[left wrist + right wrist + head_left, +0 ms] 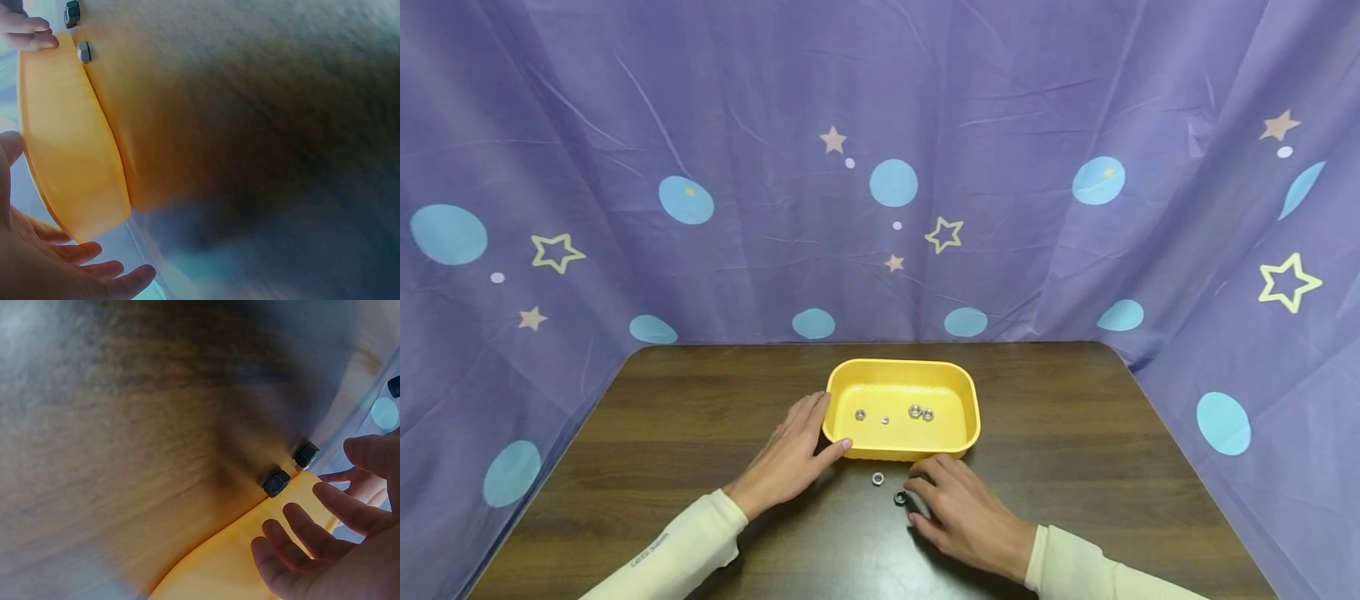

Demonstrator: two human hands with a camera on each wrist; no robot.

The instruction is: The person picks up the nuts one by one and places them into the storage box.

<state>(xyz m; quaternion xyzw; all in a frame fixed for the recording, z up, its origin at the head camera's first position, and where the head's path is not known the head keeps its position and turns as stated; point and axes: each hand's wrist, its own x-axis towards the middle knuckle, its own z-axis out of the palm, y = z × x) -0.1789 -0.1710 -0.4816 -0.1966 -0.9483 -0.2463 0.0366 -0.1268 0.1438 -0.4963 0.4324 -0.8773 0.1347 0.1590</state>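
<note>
A yellow plastic tray [902, 454] stands on the table with several silver hex nuts [915, 412] on its floor. My left hand [793, 458] rests against its left front corner, thumb at the front rim and fingers along the outer left side. In front of the tray lie a silver nut [878, 479] and a black nut [900, 497]; the left wrist view shows both the black nut [72, 14] and the silver nut [84, 52]. Just right of the black nut hovers my right hand [962, 517], its fingers loosely bent and holding nothing visible.
The dark wooden table [700, 408] carries the tray near its middle. A purple curtain [1015, 217] with stars and dots hangs behind the table and on both sides. At the right wrist view's edge a dark object [394, 387] is too cut off to identify.
</note>
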